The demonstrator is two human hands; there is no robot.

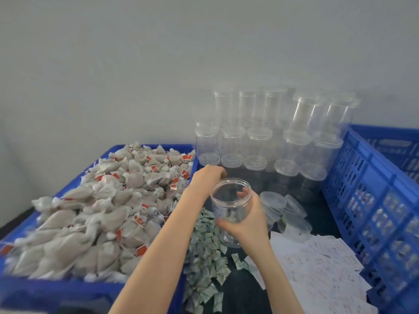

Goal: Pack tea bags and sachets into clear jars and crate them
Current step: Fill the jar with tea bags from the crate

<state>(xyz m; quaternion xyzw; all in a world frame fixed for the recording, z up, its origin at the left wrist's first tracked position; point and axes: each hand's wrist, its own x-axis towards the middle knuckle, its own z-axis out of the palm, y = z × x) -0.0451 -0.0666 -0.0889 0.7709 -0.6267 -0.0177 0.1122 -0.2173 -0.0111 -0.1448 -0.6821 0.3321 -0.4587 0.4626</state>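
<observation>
The right hand point(246, 219) wraps an open jar point(230, 209) from the side, holding it above the sachets point(208, 250), mouth up, likely for filling. The left hand point(207, 177) reaches over the rim, fingers curled downward; whether they hold anything, I cannot tell. Tea bags point(95, 209) fill the tray point(56, 291) at left.

jar in hand point(231, 207): clear, glossy plastic, smooth wall, ribbed thread at the open mouth.
stacked jars point(269, 141): same clear plastic, shiny, with see-through lids.
loose lids point(273, 201): transparent plastic, smooth, glossy.
tea bags point(97, 214): matt beige mesh-like cloth, soft and creased, white strings, red paper tags.
small sachets point(207, 252): pale green-grey wrappers, creased, faint sheen.
white sachets point(317, 266): flat, matt, paper-like, printed.
left tray point(56, 288): blue plastic, smooth.
right crate point(371, 200): blue plastic, perforated lattice wall, slight gloss.
table point(244, 293): dark, matt.
wall point(158, 53): plain, pale, matt.
</observation>
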